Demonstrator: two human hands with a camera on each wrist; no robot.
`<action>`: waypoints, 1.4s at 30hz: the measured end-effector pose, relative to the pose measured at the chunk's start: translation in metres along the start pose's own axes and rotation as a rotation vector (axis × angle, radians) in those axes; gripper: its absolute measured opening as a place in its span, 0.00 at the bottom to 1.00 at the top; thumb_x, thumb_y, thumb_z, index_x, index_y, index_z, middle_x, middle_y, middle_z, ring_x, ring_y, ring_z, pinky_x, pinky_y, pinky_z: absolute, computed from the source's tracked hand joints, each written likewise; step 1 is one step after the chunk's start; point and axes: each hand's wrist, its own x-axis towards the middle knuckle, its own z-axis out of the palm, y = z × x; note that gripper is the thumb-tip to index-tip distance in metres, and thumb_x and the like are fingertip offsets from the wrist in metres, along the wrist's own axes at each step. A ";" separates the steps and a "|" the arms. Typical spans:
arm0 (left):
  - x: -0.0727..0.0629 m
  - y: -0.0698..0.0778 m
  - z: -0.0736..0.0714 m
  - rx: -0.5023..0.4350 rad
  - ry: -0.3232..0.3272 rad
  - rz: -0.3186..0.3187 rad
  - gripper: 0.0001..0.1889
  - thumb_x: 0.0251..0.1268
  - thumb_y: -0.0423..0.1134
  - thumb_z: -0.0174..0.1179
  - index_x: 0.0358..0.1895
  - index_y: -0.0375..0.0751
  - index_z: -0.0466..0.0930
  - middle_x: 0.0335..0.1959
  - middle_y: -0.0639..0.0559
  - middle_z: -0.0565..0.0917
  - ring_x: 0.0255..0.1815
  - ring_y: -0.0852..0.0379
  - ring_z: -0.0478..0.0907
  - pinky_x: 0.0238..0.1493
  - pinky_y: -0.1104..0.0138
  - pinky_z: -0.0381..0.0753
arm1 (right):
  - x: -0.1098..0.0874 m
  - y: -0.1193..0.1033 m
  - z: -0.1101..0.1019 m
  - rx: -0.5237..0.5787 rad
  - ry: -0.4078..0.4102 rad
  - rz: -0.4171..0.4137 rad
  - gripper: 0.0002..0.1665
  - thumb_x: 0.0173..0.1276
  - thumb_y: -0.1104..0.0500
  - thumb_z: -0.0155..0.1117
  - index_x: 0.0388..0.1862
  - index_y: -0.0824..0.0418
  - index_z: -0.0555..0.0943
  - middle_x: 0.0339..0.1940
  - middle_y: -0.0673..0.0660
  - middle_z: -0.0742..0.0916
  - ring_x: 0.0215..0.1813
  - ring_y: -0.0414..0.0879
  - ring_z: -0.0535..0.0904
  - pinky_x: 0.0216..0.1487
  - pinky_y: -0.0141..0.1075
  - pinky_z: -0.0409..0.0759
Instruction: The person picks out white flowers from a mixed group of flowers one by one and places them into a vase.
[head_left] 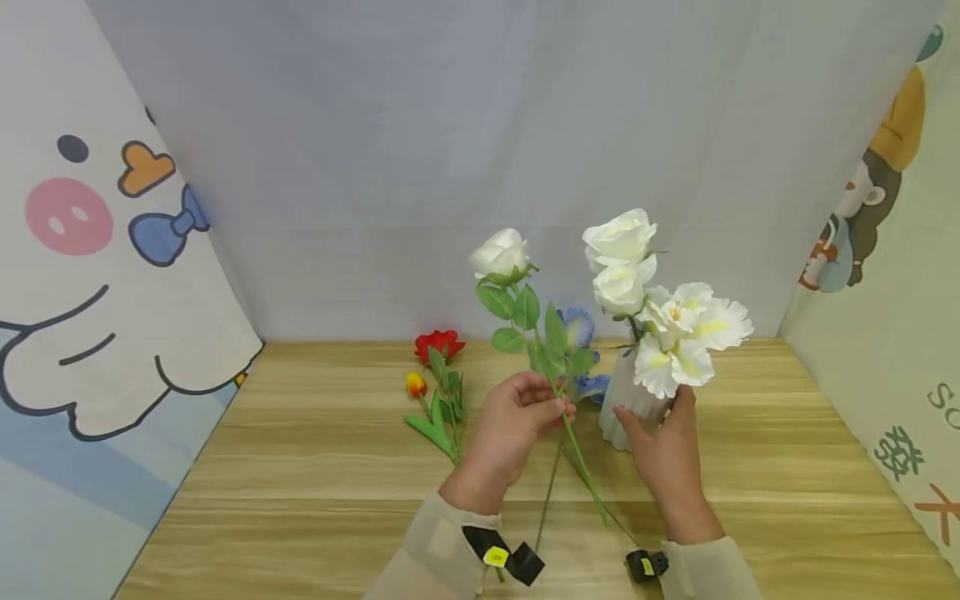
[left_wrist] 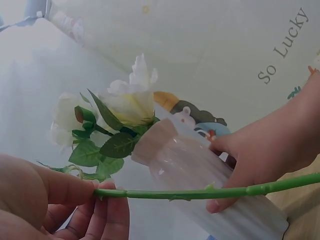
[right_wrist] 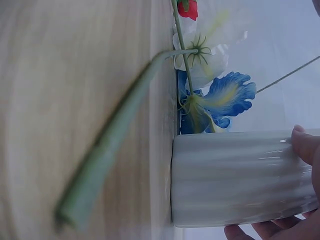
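Observation:
My left hand [head_left: 517, 425] pinches the green stem [left_wrist: 210, 193] of a white rose [head_left: 501, 254] between thumb and fingers. The rose's bloom points up and its stem slants down to the right. With my right hand [head_left: 663, 454] I grip the side of a white ribbed vase [right_wrist: 240, 180] standing on the table. White roses [head_left: 621, 250] and a white ruffled iris-like flower [head_left: 686, 329] stand in the vase's mouth. Beside the vase lies a blue iris-like flower [right_wrist: 225, 95], partly hidden behind the held rose in the head view.
On the wooden table [head_left: 315, 467] a red flower [head_left: 439, 343] and a red-yellow tulip [head_left: 416, 384] lie left of my left hand. Thin loose stems cross the table between my forearms. A pale curtain [head_left: 375, 167] hangs behind, with printed cloths at both sides.

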 end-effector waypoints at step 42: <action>-0.008 0.057 0.022 0.306 0.107 0.400 0.04 0.74 0.34 0.62 0.39 0.38 0.83 0.51 0.54 0.88 0.51 0.56 0.85 0.55 0.58 0.83 | 0.001 0.003 0.000 -0.004 0.011 -0.004 0.54 0.69 0.62 0.73 0.82 0.68 0.48 0.75 0.73 0.63 0.76 0.68 0.61 0.71 0.67 0.62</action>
